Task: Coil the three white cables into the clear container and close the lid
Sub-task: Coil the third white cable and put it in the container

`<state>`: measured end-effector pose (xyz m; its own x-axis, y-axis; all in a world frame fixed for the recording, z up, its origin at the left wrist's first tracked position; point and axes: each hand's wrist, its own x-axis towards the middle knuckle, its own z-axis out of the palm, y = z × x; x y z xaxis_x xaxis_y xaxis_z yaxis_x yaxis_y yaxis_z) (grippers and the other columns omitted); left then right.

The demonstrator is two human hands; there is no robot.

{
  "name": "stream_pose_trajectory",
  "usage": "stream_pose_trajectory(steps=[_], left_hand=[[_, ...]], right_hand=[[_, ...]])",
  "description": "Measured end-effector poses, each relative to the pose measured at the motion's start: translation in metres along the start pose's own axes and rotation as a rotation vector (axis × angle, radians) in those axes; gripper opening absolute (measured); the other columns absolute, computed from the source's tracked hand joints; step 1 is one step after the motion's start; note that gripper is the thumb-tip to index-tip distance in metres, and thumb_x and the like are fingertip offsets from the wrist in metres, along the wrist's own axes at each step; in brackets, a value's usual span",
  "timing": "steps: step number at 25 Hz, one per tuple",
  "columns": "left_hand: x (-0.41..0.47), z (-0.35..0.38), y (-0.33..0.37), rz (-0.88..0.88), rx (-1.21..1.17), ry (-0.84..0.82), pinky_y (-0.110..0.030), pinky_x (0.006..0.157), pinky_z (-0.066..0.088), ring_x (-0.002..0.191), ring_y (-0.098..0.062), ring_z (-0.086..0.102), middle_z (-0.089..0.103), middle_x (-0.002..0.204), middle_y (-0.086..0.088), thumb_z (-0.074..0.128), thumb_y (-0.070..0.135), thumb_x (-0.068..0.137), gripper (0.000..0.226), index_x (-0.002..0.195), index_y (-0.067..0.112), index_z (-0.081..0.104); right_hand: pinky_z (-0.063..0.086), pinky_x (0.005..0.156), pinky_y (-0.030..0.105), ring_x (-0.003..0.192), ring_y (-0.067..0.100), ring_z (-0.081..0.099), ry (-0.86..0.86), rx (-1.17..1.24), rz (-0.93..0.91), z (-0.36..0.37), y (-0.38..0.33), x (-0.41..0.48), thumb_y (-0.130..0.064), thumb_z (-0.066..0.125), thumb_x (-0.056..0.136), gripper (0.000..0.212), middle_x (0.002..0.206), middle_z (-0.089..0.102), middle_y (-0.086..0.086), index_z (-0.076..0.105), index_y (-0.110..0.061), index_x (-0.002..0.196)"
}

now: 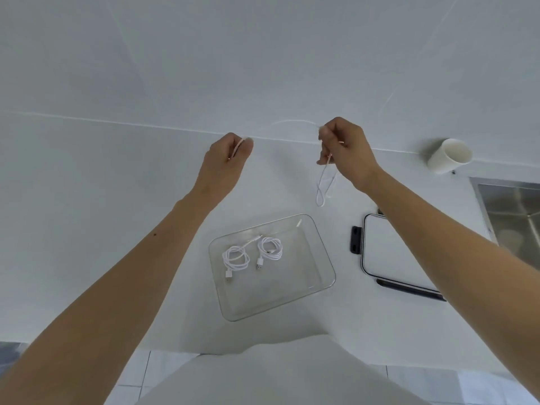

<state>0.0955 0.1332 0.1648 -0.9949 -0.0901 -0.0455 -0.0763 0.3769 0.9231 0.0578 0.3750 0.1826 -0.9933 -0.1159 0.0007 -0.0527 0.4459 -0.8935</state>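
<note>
A clear rectangular container sits on the white counter in front of me. Two coiled white cables lie inside it, one at the left and one beside it on the right. I hold a third white cable in the air above the far side of the container. My right hand pinches it, with a couple of loops hanging below the fingers. My left hand grips the other end, and the cable arcs faintly between the two hands. The lid, clear with a dark rim and clips, lies flat to the right of the container.
A white cup lies on its side at the back right by the wall. A steel sink is set into the counter at the far right. The counter's front edge runs just below the container, with tiled floor beneath.
</note>
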Motion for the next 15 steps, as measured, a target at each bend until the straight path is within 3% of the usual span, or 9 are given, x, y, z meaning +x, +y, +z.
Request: stream_pose_trajectory(steps=[3,5,7,11,15], left_hand=[[-0.015,0.015,0.024,0.019,-0.011,-0.070,-0.017,0.055,0.037,0.055,-0.006,0.048,0.057,0.066,0.002,0.070,0.036,0.087,0.018,0.085,0.019,0.065],[-0.027,0.023,0.042,0.044,-0.065,-0.129,-0.017,0.059,0.041,0.058,-0.002,0.054,0.067,0.078,0.002,0.074,0.034,0.084,0.020,0.097,0.019,0.071],[-0.039,0.027,0.061,0.058,-0.109,-0.196,-0.013,0.055,0.040,0.054,0.000,0.053,0.069,0.084,0.004,0.072,0.030,0.086,0.024,0.106,0.018,0.071],[-0.058,0.026,0.083,0.097,-0.213,-0.285,-0.013,0.044,0.032,0.060,-0.011,0.049,0.074,0.087,-0.002,0.064,0.024,0.093,0.022,0.112,0.015,0.071],[-0.061,0.013,0.089,0.156,-0.136,-0.264,-0.008,0.049,0.037,0.057,-0.003,0.053,0.073,0.083,-0.004,0.059,0.016,0.096,0.021,0.109,0.006,0.072]], right_hand=[[0.060,0.066,0.039,0.054,0.018,0.055,-0.011,0.339,0.007,-0.017,-0.037,-0.011,-0.018,0.048,0.104,0.021,0.064,0.051,0.005,0.052,-0.008,0.087],[0.060,0.067,0.037,0.054,0.018,0.056,-0.035,0.464,0.001,-0.025,-0.059,-0.018,-0.020,0.047,0.105,0.021,0.064,0.052,0.005,0.051,-0.006,0.089],[0.059,0.069,0.038,0.053,0.017,0.056,-0.059,0.559,-0.005,-0.029,-0.075,-0.022,-0.022,0.046,0.105,0.023,0.063,0.052,0.004,0.051,-0.006,0.089],[0.060,0.070,0.039,0.054,0.017,0.058,-0.082,0.678,-0.004,-0.029,-0.098,-0.027,-0.021,0.046,0.105,0.024,0.063,0.053,0.006,0.051,-0.004,0.089],[0.060,0.067,0.037,0.053,0.017,0.059,-0.045,0.631,-0.035,-0.023,-0.113,-0.029,-0.022,0.047,0.105,0.023,0.063,0.054,0.006,0.052,-0.004,0.091]])
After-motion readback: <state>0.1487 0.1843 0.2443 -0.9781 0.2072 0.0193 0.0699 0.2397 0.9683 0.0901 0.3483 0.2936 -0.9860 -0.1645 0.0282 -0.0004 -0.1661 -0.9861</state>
